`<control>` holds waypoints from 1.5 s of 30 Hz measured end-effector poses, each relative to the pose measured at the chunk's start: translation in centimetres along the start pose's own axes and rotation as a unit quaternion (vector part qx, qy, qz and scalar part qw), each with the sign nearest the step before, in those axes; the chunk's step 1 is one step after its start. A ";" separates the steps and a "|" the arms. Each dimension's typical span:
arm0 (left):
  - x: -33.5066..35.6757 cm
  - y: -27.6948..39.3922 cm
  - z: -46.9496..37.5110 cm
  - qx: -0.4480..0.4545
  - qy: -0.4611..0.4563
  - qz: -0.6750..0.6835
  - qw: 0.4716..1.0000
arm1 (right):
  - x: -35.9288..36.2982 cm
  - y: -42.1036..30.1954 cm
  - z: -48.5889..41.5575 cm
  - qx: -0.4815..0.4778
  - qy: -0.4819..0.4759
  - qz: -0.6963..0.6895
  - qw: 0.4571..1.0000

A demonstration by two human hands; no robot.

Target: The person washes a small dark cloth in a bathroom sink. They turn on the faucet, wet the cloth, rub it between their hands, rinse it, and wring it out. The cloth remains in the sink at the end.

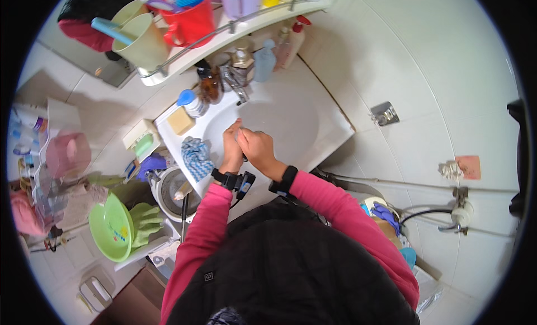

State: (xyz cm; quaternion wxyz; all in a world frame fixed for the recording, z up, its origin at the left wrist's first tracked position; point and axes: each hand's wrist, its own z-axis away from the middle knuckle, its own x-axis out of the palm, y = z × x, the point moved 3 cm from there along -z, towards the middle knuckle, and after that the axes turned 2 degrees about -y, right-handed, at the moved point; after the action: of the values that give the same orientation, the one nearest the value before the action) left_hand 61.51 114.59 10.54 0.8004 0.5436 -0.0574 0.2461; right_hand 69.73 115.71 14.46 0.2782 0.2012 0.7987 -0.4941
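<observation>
Over the near left part of a white washbasin point(289, 124), my left hand point(233, 147) and my right hand point(258, 147) are pressed together. My right fingers curl against the left palm and thumb. A small greyish bit shows between them, too little to name, and a dark spot shows just below. Both wrists wear black straps, the left with a small device. Beyond my hands stands the chrome faucet point(235, 87); no water stream is plain. A blue and white cloth point(196, 157) lies crumpled on the basin's left rim, beside my left hand.
Bottles, among them a white jar with a blue lid point(193, 103), and a yellowish block point(180, 121) line the basin's back edge. Above hangs a railed shelf point(247, 25) with a red mug point(191, 25). A green basin point(111, 228) and a bucket point(174, 188) sit at left.
</observation>
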 end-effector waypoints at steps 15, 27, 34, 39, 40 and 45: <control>-0.5 0.4 -0.2 -0.007 0.032 -0.003 0.999 | -1.2 -1.7 -1.3 -0.051 0.036 0.091 0.994; -1.1 -0.2 -0.4 0.009 0.029 0.013 0.999 | -0.1 -1.0 -1.1 -0.077 -0.050 0.045 0.995; -0.4 0.2 -0.3 0.058 0.030 -0.017 0.998 | 0.8 -0.3 -0.6 0.005 -0.013 0.039 0.999; -0.3 0.1 -0.1 -0.003 0.018 0.042 0.999 | 0.2 0.1 -1.4 0.008 -0.007 0.047 0.999; -0.4 0.1 -0.1 -0.009 0.028 0.043 0.999 | 0.0 0.0 -1.6 -0.005 -0.007 0.050 0.999; -0.3 0.0 -0.3 0.022 0.004 0.057 0.998 | 0.1 -1.2 -0.9 0.006 -0.089 0.064 0.994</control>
State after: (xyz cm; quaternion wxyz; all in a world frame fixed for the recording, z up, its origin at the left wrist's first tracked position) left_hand 61.16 114.76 10.35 0.7733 0.5555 -0.0798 0.2951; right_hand 68.71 116.01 15.49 0.3784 0.2089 0.7533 -0.4957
